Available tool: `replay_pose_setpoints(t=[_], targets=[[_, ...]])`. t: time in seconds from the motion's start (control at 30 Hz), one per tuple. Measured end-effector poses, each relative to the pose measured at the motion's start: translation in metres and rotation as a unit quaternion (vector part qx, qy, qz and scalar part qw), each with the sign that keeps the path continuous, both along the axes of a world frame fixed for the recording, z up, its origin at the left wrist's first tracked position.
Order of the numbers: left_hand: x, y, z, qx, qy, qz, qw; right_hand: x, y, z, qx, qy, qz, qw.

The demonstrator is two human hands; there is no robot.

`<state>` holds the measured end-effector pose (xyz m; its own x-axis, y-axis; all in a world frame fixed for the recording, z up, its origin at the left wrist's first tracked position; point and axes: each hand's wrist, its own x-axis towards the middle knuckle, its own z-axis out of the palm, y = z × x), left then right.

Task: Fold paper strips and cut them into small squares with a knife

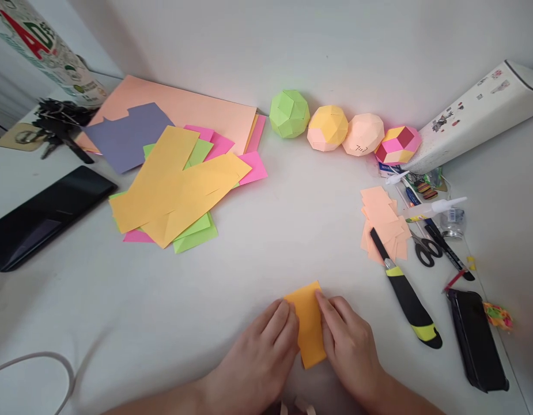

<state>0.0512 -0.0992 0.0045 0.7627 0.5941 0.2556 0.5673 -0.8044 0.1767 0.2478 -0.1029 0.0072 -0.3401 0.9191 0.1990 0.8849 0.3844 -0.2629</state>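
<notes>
A small orange-yellow paper rectangle lies between my two hands near the table's front edge, slightly tilted. My left hand grips its left edge with bent, closed fingers. On the opposite side, my right hand pinches the upper right edge, thumb and fingers pressed together. Parts of both side edges are hidden under the fingers.
Coloured paper strips are heaped at the left, beside a black tablet. Four paper balls line the back. At the right are peach paper pieces, a knife, scissors and a black phone.
</notes>
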Motion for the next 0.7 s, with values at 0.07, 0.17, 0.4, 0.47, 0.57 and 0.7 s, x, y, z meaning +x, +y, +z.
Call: replay_pose_setpoints(t=[0.07, 0.17, 0.4, 0.47, 0.57, 0.7], targets=[[0.0, 0.002, 0.0, -0.009, -0.012, -0.003, 1.0, 0.0, 0.0, 0.0, 0.002, -0.001, 0.0, 1.0], [0.0, 0.006, 0.003, -0.019, -0.005, -0.019, 1.0, 0.0, 0.0, -0.001, 0.008, -0.003, 0.001, 1.0], [0.004, 0.016, 0.006, -0.031, 0.057, -0.041, 0.997, 0.001, 0.001, -0.002, 0.02, -0.018, 0.011, 1.0], [0.005, 0.016, 0.004, -0.029, 0.063, -0.036, 0.997, 0.001, 0.001, -0.003, 0.02, -0.028, 0.009, 0.999], [0.008, 0.016, 0.003, -0.025, 0.065, -0.026, 0.997, 0.001, 0.0, -0.004, 0.024, -0.038, 0.007, 0.999], [0.013, 0.017, 0.004, -0.016, 0.065, -0.011, 0.998, 0.001, 0.0, -0.004, 0.036, -0.061, 0.008, 0.997]])
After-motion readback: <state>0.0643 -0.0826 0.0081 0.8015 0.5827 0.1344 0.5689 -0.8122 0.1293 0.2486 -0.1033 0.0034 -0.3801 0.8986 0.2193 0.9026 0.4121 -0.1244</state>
